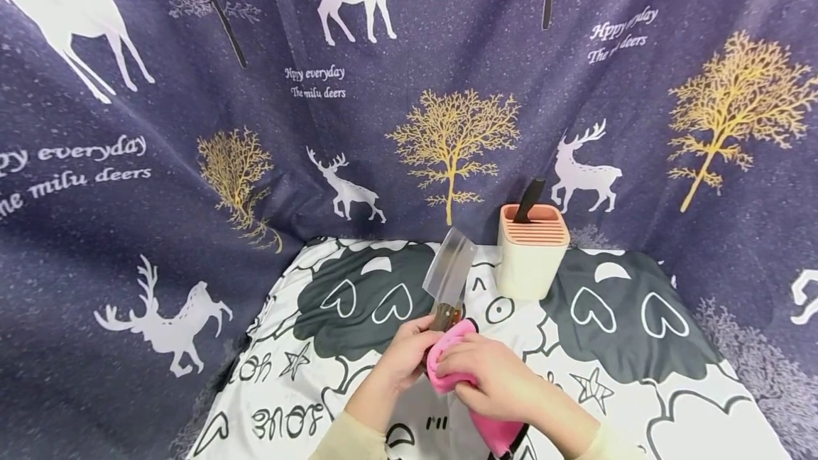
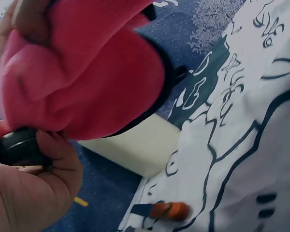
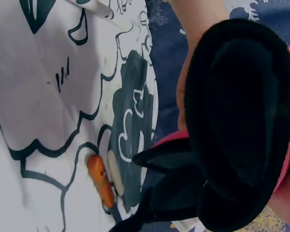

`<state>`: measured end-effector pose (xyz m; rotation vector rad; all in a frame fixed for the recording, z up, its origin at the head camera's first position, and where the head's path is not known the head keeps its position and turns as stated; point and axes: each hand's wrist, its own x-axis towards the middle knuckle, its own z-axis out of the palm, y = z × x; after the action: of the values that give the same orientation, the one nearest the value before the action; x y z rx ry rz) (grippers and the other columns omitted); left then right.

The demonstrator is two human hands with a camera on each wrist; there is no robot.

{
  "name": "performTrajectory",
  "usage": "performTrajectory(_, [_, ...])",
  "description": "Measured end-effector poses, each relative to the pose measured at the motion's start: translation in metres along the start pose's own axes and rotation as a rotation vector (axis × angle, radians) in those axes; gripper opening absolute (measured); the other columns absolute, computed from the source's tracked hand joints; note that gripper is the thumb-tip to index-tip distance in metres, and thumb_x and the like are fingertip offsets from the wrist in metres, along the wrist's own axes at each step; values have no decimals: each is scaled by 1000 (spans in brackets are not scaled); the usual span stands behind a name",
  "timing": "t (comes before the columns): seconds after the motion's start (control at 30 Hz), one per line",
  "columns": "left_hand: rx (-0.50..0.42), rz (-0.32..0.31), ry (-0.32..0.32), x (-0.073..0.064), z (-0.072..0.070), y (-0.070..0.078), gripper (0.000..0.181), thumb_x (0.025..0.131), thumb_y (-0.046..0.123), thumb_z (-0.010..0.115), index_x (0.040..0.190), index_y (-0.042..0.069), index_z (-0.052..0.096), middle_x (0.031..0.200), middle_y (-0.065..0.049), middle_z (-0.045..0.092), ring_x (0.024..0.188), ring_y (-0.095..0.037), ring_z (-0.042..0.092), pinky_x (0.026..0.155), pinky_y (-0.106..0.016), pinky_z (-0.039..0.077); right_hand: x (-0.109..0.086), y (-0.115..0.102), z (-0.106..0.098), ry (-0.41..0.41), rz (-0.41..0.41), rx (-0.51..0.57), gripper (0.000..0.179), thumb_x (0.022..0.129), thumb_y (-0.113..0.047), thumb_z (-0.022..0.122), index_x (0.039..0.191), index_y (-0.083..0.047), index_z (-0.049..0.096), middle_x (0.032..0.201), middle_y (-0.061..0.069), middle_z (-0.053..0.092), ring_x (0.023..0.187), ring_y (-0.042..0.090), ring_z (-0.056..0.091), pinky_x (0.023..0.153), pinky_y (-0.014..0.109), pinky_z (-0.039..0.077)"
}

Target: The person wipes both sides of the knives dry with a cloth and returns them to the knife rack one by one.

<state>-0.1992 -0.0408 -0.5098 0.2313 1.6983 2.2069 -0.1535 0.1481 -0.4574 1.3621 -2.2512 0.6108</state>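
In the head view a cleaver [image 1: 449, 268] points up and away, its broad blade tilted. My left hand [image 1: 402, 353] grips its dark brown handle [image 1: 442, 318], whose black rounded end shows in the left wrist view. My right hand [image 1: 488, 371] holds a bunched pink cloth [image 1: 450, 357] with black edging against the handle's near part, fingers curled over it. In the right wrist view the black side of the cloth [image 3: 239, 116] hides most of that hand and the cleaver.
Behind the cleaver stands a cream knife block [image 1: 530, 268] with an orange slotted top, holding one black-handled knife [image 1: 530, 199]. A small tool with an orange handle [image 3: 100, 179] lies on the patterned white sheet [image 1: 287, 382]. A dark deer-print curtain [image 1: 409, 55] hangs behind.
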Motion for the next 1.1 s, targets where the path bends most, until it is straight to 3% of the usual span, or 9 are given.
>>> performTrajectory(0.17, [189, 35, 66, 1, -13, 6, 42, 95, 3, 61, 135, -11, 58, 94, -8, 75, 73, -5, 63, 62, -18, 52, -24, 10, -7, 66, 36, 12, 40, 69, -5, 72, 104, -24, 78, 104, -13, 77, 97, 9, 69, 88, 24, 53])
performTrajectory(0.4, [518, 102, 142, 2, -38, 20, 36, 99, 7, 59, 133, -6, 61, 99, -20, 77, 70, -10, 62, 57, -19, 49, -85, 33, -17, 86, 139, -46, 43, 65, -2, 75, 100, -28, 76, 100, -14, 74, 88, 7, 67, 83, 20, 50])
performTrajectory(0.5, [631, 138, 165, 3, -48, 28, 32, 100, 8, 59, 130, -4, 64, 99, -19, 77, 71, -12, 64, 59, -20, 51, -111, 45, -25, 96, 215, -107, 44, 63, -2, 78, 96, -30, 75, 96, -16, 74, 86, 5, 67, 79, 20, 51])
performTrajectory(0.6, [717, 161, 196, 6, -56, 36, 27, 100, 11, 61, 123, 0, 70, 94, -13, 77, 71, -11, 65, 63, -21, 54, -131, 58, -37, 78, 361, -193, 43, 63, -4, 79, 95, -33, 76, 95, -19, 74, 84, 4, 66, 74, 23, 52])
performTrajectory(0.77, [763, 184, 232, 11, -61, 45, 26, 98, 15, 66, 120, 4, 74, 87, -7, 76, 71, -16, 67, 62, -23, 55, -160, 80, -57, -5, 674, -304, 33, 71, -11, 78, 98, -30, 78, 96, -9, 77, 90, 22, 72, 73, 45, 58])
performTrajectory(0.87, [758, 212, 267, 14, -63, 50, 27, 97, 16, 68, 120, 4, 74, 85, -8, 75, 69, -15, 67, 60, -23, 54, -177, 93, -59, -25, 803, -324, 28, 75, -13, 78, 102, -23, 78, 98, 2, 78, 93, 36, 71, 74, 59, 55])
performTrajectory(0.93, [760, 247, 296, 16, -64, 55, 27, 95, 16, 70, 118, 4, 75, 84, -9, 76, 67, -13, 65, 59, -23, 54, -188, 100, -55, -28, 843, -330, 26, 77, -13, 76, 103, -18, 77, 98, 7, 77, 92, 40, 69, 73, 63, 53])
performTrajectory(1.1, [756, 294, 364, 24, -64, 70, 24, 92, 17, 74, 113, 6, 77, 82, -7, 76, 64, -11, 66, 56, -23, 53, -213, 111, -34, -11, 840, -324, 29, 74, -8, 74, 103, -10, 75, 106, 14, 75, 93, 45, 67, 75, 65, 52])
